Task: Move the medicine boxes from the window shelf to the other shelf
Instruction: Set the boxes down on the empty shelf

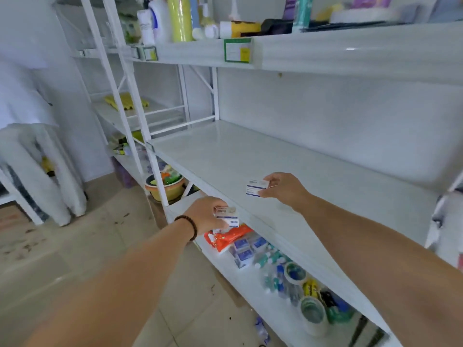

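**Both hands holding medicine boxes at the white middle shelf**

The right hand (pixel 280 190) reaches forward over the white middle shelf (pixel 250 156). Its fingers (pixel 273 180) and thumb pinch a small white medicine box with blue bands (pixel 255 187) by its right end. The box hangs just above the shelf surface, near the front edge; whether its lower edge touches the shelf cannot be determined.

The left hand (pixel 208 214) is positioned in front of the shelf's front edge and lower than the right hand. It is closed around a second white medicine box (pixel 226 216) of similar print, with the fingers wrapped over the box's left end. This box is clear of the shelf surface and sits above the lower tier. A dark beaded bracelet (pixel 189 226) circles the left wrist.

The middle shelf surface is bare white and glossy across its visible length.

The lower shelf (pixel 250 281) carries, directly below the left hand, an orange packet (pixel 229 237). Beside it stand several blue-and-white boxes (pixel 246 249), followed by a group of small bottles (pixel 273 266), then rolls of tape (pixel 295 271) further right.

The upper shelf (pixel 350 53) holds a yellow-green roll (pixel 179 18), white bottles (pixel 157 18) and other blurred goods. A green-framed label (pixel 237 50) is fixed to its front edge.

A basin with mixed items (pixel 166 185) rests under the adjoining rack on the left. The floor (pixel 100 246) is pale tile with scattered dark debris
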